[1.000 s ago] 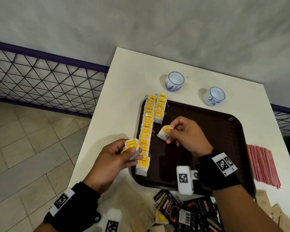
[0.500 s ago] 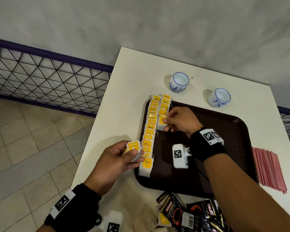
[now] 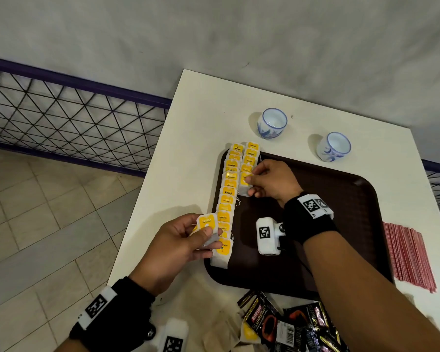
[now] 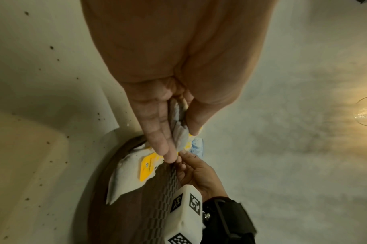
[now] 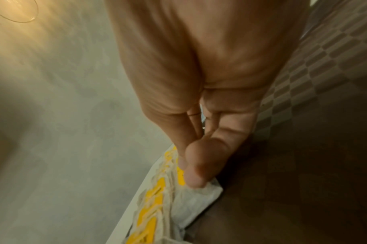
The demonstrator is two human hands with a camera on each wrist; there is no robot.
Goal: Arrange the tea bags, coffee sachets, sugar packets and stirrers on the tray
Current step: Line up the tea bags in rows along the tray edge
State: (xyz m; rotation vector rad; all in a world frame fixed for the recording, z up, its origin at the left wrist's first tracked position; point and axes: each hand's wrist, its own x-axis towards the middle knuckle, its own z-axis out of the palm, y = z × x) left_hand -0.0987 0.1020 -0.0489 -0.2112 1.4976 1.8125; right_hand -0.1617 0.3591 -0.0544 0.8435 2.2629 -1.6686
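Observation:
A dark brown tray (image 3: 341, 224) lies on the white table. Two rows of tea bags with yellow tags run along its left side: a long row (image 3: 228, 196) and a shorter row (image 3: 249, 158) beside it. My right hand (image 3: 250, 182) pinches a tea bag (image 3: 245, 185) at the near end of the shorter row, down on the tray; the same tea bag (image 5: 195, 198) shows under the fingertips in the right wrist view. My left hand (image 3: 203, 235) holds a small stack of tea bags (image 3: 207, 224) between thumb and fingers by the tray's left edge, also seen as tea bags (image 4: 181, 138).
Two blue-and-white cups (image 3: 272, 123) (image 3: 334, 146) stand behind the tray. Red stirrers (image 3: 409, 255) lie to the tray's right. Black coffee sachets (image 3: 285, 326) and brown sugar packets (image 3: 219, 336) are heaped at the table's near edge. A wire fence (image 3: 74, 123) and tiled floor are to the left.
My right hand carried its tea bag from mid-tray up and left to the near end of the shorter row and set it down there. The left hand stayed with its stack.

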